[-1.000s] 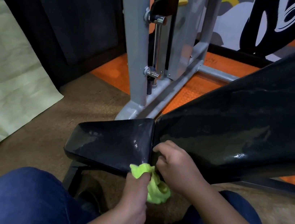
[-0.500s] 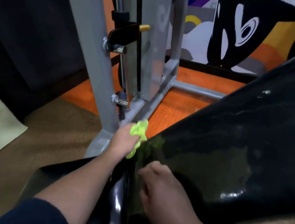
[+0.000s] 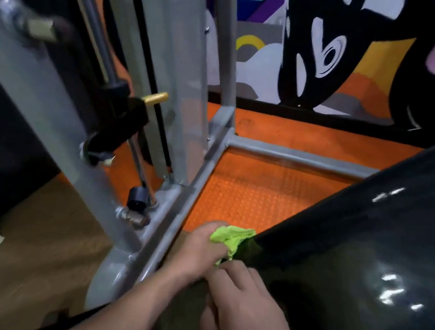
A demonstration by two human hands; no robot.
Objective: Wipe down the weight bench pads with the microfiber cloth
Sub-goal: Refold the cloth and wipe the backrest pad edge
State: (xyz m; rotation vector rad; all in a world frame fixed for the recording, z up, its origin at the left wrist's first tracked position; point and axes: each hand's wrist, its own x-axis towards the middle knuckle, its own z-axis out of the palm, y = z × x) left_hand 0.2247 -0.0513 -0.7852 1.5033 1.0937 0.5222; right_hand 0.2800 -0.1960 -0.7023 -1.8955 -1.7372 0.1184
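Note:
The black glossy back pad [image 3: 360, 255] of the weight bench slopes up to the right. My left hand [image 3: 199, 249] grips a bright green microfiber cloth [image 3: 231, 238] bunched against the pad's far lower corner. My right hand [image 3: 243, 308] rests on the pad's lower end just below the cloth, fingers loosely bent and touching the cloth's tail. The seat pad is hidden under my arms.
A grey steel rack frame [image 3: 186, 197] stands close on the left, with an upright post [image 3: 38, 100], a black catch with a yellow pin [image 3: 156, 98] and a bolt [image 3: 133, 217]. Orange rubber flooring [image 3: 256, 195] lies behind the bench; a painted wall [image 3: 323, 56] is beyond.
My left hand carried the cloth from the near edge of the seat up to the far corner of the back pad. The view swung up and closer to the rack.

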